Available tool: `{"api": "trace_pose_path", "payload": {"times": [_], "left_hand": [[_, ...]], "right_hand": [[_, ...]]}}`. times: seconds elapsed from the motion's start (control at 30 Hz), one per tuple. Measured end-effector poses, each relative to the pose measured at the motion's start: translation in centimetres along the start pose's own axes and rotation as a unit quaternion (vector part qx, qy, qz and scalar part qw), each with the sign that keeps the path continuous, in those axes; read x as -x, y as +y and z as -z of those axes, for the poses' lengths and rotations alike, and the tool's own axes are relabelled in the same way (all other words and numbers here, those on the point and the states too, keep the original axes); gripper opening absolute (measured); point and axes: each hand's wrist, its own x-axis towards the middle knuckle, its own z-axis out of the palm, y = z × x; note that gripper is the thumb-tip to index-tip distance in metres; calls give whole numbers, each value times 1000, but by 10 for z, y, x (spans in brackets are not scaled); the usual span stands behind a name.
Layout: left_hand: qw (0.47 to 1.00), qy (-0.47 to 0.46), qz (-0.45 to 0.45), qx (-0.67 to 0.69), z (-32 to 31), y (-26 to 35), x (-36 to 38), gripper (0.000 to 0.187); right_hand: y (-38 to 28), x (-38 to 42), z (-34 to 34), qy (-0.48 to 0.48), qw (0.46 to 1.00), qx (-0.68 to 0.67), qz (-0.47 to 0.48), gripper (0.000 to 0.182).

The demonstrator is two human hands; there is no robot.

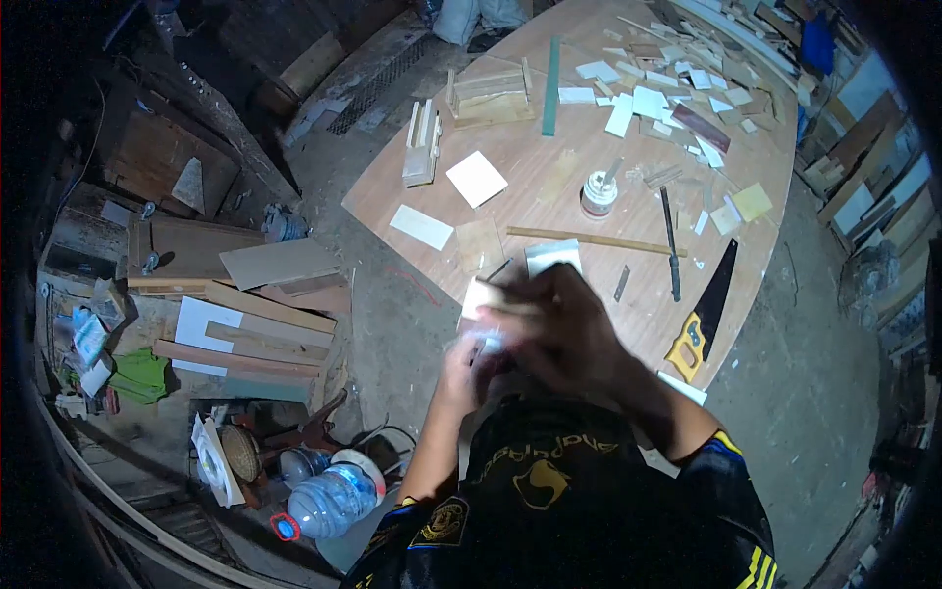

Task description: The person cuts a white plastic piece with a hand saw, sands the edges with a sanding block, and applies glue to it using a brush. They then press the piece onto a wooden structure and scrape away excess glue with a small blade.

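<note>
My left hand (pixel 460 369) is closed around the lower part of a small white piece of board (pixel 475 302), close in front of my chest. Over it, my right hand (pixel 569 319) is bent and smeared by motion; its fingers and whatever they may hold cannot be made out. Just beyond the hands lies a white sheet piece (pixel 553 257) on the table. A long wooden strip (pixel 599 240) runs across behind it, and an open jar (pixel 599 194) with a spreader standing in it is farther back.
The wooden table (pixel 549 187) bears a handsaw (pixel 704 314) with a yellow handle, a dark rod-like tool (pixel 671 240), a white square (pixel 477 179) and a small wooden frame (pixel 491 95). Scraps (pixel 648 101) cover its far right. Water bottles (pixel 336 499) and boards (pixel 265 329) lie left.
</note>
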Motion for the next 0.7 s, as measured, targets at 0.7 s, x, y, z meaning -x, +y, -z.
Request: {"api": "trace_pose_path", "payload": {"times": [0.7], "left_hand": [[785,236,62,569,1,45,-25,37]], "right_hand": [[4,19,-8,141,897,-272,-318,39]]}}
